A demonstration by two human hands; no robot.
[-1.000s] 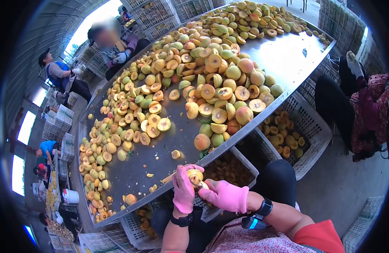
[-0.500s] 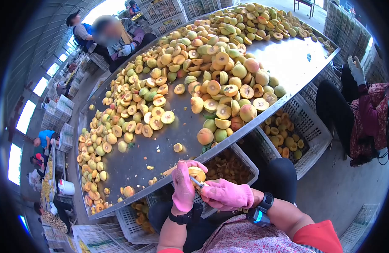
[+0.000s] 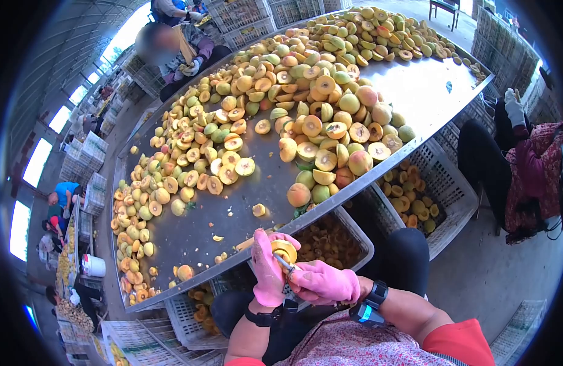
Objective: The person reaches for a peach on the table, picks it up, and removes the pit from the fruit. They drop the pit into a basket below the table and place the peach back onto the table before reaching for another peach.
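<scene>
My left hand (image 3: 268, 276), in a pink glove, is closed around a yellow peach half (image 3: 285, 249) just off the table's near edge. My right hand (image 3: 328, 282), gloved in pink too, grips a small knife (image 3: 283, 262). Its narrow metal blade lies against the peach half; the handle is mostly hidden by my fingers. Beneath my hands is a crate of fruit scraps (image 3: 330, 240). Ahead, halved and whole peaches (image 3: 312, 125) lie heaped on the metal table (image 3: 245, 201).
A raised metal rim (image 3: 388, 165) edges the table. Below it stand a crate of peach halves (image 3: 455, 183) and another crate (image 3: 187, 323) at lower left. One person (image 3: 190, 55) sits across the table, another (image 3: 531, 171) to the right. A white bucket (image 3: 93, 266) stands far left.
Both hands stay almost in place, the knife still against the peach half, whose cut face is now turned more into view. In the background, a standing person has shifted right.
</scene>
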